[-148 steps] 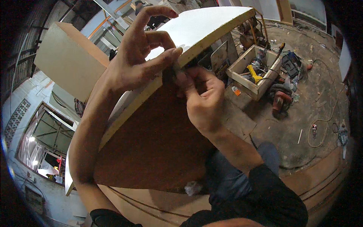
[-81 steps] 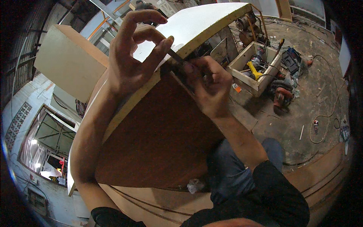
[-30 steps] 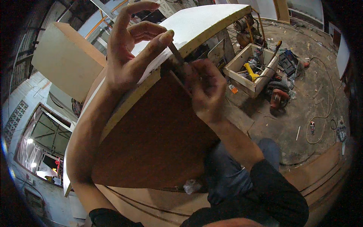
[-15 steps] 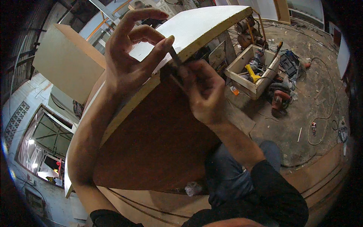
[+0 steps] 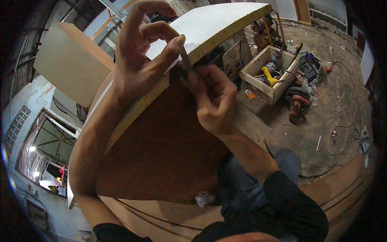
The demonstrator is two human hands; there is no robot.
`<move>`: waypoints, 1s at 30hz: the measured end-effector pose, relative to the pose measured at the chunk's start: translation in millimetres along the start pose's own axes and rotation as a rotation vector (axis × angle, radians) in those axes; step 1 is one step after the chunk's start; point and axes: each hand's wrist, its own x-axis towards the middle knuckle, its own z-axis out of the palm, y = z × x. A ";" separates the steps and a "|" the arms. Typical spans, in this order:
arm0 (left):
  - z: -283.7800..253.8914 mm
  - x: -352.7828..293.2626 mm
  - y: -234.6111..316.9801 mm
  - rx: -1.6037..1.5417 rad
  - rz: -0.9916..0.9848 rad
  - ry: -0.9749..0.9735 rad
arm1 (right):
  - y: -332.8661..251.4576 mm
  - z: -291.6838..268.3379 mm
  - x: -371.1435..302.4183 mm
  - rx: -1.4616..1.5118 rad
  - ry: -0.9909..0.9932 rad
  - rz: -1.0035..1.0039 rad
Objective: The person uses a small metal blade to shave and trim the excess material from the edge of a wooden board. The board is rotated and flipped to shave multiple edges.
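Note:
My left hand [image 5: 139, 66] pinches the upper end of a narrow grey strip [image 5: 185, 59] between thumb and index finger, its other fingers curled. Lower on the same strip, my right hand [image 5: 217, 99] closes with thumb and fingers; this hand is slightly blurred. What the strip is made of, I cannot tell. Both hands are at the edge of a large board with a white top [image 5: 219, 22], a raw yellowish edge [image 5: 139, 113] and a dark brown face [image 5: 161, 157] toward me. A dark gap breaks the edge just under the strip.
A wooden box [image 5: 258, 86] with a yellow-handled tool [image 5: 269, 76] stands on the floor to the right. Beside it lie a red power tool [image 5: 298, 105] and a looping cable [image 5: 346, 149]. A large plywood cabinet [image 5: 70, 66] stands at left. My knee is under the board's right side.
My right hand has shifted slightly left. My left fingers are slightly higher in view. Both hands keep hold of the strip.

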 end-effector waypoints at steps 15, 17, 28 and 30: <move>-3.4 1.6 11.3 0.003 0.002 0.138 | -2.7 -6.3 15.5 -0.149 0.031 -0.078; -7.9 2.1 1.5 0.126 0.054 0.057 | 0.5 -6.1 12.0 -0.120 0.023 -0.084; -8.9 2.7 0.2 0.121 0.255 0.022 | 3.1 -7.4 12.5 -0.161 -0.032 -0.156; -10.3 1.4 -1.2 0.133 0.190 0.047 | 3.9 -8.8 13.2 -0.127 -0.041 -0.099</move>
